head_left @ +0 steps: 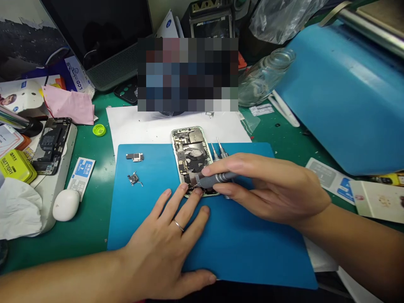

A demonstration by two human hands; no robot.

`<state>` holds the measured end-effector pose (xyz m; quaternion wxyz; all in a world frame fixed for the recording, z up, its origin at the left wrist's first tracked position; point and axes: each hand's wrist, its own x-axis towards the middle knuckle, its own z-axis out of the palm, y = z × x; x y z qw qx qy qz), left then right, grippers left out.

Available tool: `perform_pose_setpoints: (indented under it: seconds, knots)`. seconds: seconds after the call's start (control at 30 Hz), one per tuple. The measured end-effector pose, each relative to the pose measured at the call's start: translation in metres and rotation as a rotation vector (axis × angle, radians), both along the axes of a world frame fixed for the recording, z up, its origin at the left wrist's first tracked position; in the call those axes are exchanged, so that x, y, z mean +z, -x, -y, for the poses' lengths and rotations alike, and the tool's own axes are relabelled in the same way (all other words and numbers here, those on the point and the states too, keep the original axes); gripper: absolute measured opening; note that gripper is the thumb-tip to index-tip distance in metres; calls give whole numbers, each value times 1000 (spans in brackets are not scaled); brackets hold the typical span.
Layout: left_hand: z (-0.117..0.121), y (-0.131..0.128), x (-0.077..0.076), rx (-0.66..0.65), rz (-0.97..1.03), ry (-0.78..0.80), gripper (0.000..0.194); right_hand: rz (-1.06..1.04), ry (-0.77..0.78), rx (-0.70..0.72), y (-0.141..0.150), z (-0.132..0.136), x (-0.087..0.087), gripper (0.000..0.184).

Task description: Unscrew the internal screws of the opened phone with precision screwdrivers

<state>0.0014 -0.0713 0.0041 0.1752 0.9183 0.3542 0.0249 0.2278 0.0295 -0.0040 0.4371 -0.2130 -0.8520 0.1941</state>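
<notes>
The right hand [280, 189] pinches a slim, dark-grey screwdriver-like tool [209, 182], its fingertips closed around the barrel. Under the tool's tip lies the opened, pale-framed rectangular phone [192, 153], whose lower end the left hand [166, 240] touches, its fingers spread apart.

driver [210, 181]: gry | phone [193, 153]: blk/slvr | mat [252, 252]: blu | table [86, 235]: dk grn | cap [99, 130]: lime

Soft light is spreading evenly over the blue mat [132, 219], the right hand [280, 189] is throwing a gentle shadow there, the glass jar [260, 82] is glinting, wide-angle stretch is pulling the edges, and coarse pixels are masking the far middle.
</notes>
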Motion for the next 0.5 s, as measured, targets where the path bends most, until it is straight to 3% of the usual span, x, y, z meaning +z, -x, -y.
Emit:
perform_pose_setpoints:
  seconds: [0.1,0.4,0.5]
  knots:
    - [0,0,0,1,-2,3,91,-11,15,-11,-1,1,-1,61]
    - [-1,-1,0,-2,-12,3,92,37,49,-30,-2,1,3,38]
    - [0,-2,-1,5,-8,-2,96,35,60,-2,-2,1,6,43]
